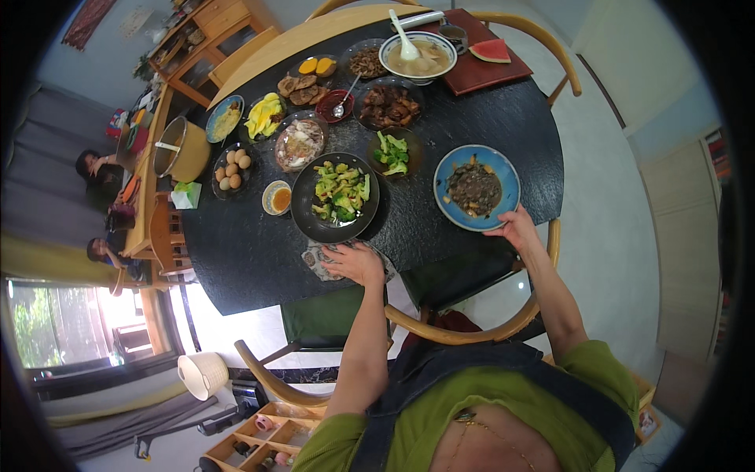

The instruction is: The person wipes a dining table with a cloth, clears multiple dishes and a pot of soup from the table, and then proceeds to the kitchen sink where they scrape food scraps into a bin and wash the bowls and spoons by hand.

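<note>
My left hand (355, 264) lies palm down on a patterned cloth (314, 259) at the near edge of the black table, fingers somewhat apart. Just beyond the fingertips stands a black bowl (301, 215) of broccoli pieces in liquid. My right hand (516, 228) grips the near right rim of a blue plate (447, 171), thumb on top and fingers under it. Dark minced food (473, 187) with yellowish bits fills its middle. Whether the plate touches the table is hard to tell. A smaller dark bowl (414, 154) of broccoli sits between the two dishes.
Several dishes crowd the far side, including a soup bowl (445, 68) with a white spoon, braised meat (389, 106) and eggs (233, 170). A large pot (191, 156) stands at left. Wooden chairs (472, 333) border the near edge. Two people (97, 171) are at the left.
</note>
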Demonstrator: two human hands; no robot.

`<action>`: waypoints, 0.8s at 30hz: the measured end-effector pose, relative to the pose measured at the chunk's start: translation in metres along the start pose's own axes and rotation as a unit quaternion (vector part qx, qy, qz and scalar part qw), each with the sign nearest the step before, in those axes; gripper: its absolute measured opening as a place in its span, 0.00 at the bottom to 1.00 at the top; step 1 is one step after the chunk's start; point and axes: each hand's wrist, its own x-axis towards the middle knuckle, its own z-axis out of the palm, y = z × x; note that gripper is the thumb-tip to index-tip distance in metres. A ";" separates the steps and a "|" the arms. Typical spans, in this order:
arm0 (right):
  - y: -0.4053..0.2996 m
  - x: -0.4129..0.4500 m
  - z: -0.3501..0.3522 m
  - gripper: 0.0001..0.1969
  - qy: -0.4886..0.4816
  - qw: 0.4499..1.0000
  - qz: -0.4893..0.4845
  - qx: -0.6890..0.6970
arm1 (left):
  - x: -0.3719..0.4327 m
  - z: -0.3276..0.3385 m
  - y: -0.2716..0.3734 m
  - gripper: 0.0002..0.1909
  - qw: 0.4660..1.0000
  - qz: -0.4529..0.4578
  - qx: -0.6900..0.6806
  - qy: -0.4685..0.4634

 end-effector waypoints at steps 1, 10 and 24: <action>-0.005 0.010 -0.002 0.31 0.008 1.000 -0.011 0.005 | 0.001 -0.001 0.001 0.21 1.000 -0.003 -0.004 -0.010; -0.019 0.071 0.008 0.25 -0.020 1.000 -0.015 0.016 | 0.004 -0.002 0.001 0.21 1.000 -0.022 0.006 -0.020; 0.118 0.004 0.121 0.18 -0.080 0.712 -0.415 -0.562 | -0.040 -0.012 0.068 0.32 0.882 -0.125 -0.362 -0.276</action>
